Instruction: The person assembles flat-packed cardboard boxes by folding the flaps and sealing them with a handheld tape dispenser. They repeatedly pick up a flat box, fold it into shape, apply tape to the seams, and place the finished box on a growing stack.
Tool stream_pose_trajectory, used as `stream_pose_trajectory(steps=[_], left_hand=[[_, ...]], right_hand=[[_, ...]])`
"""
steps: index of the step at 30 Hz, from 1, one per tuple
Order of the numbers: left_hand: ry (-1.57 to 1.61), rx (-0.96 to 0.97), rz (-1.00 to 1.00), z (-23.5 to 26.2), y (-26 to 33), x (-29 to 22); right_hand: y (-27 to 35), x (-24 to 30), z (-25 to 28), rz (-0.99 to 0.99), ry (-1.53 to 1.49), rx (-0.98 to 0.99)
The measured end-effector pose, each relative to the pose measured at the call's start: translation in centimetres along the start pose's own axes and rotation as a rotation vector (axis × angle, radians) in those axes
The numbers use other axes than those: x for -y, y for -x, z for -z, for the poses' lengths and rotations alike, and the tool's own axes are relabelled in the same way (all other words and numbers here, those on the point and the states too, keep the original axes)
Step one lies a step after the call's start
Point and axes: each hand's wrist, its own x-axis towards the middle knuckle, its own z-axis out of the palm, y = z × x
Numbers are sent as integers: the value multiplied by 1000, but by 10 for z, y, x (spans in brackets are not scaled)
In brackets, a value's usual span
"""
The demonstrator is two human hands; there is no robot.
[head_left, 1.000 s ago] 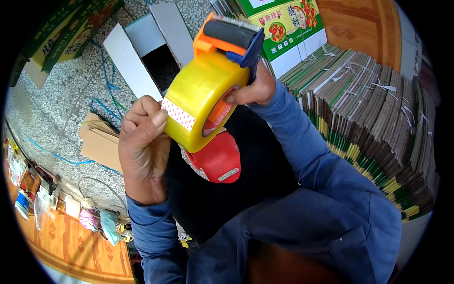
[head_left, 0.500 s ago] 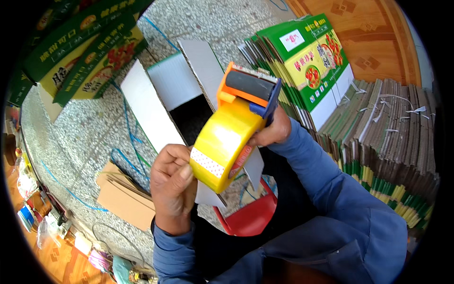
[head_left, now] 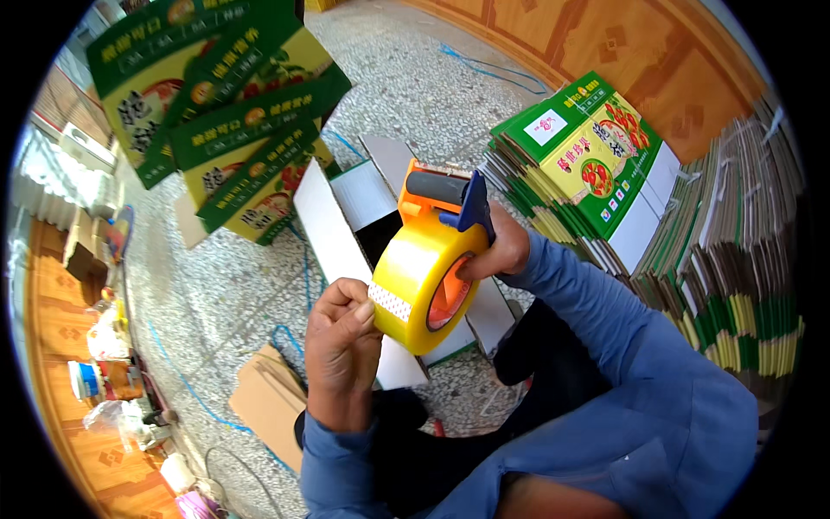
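Observation:
A packing tape dispenser in orange and blue, with a black roller, is gripped by my right hand on its right side. It carries a wide yellow roll of tape with an orange core. My left hand pinches at the roll's left edge, beside a white strip with red dots; whether it holds a loose end of the tape is hard to see. Below and behind the roll stands an open cardboard box, white inside, flaps spread, its dark interior partly hidden by the dispenser.
Assembled green and yellow printed boxes are piled at the far left. Flattened printed cartons and a tall bundled stack stand at the right. Brown cardboard pieces and blue strapping lie on the speckled floor.
My view has shifted, so more of the piled boxes shows and the red stool is mostly out of sight. The roll has turned, exposing its orange core; both hands keep their grip.

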Motion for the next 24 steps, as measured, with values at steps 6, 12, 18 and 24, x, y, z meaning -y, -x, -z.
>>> stream_pose_trajectory(steps=[6, 12, 18, 24], left_hand=[[-51, 50, -85, -38, 53, 4], [-475, -138, -340, -77, 107, 10], [-729, -189, -411, -100, 141, 2], [-895, -227, -400, -100, 152, 0]], right_hand=[[50, 35, -33, 110, -37, -14], [98, 66, -49, 131, 86, -38], [118, 73, -63, 199, 246, -23], [128, 83, -70, 328, 528, -21]])
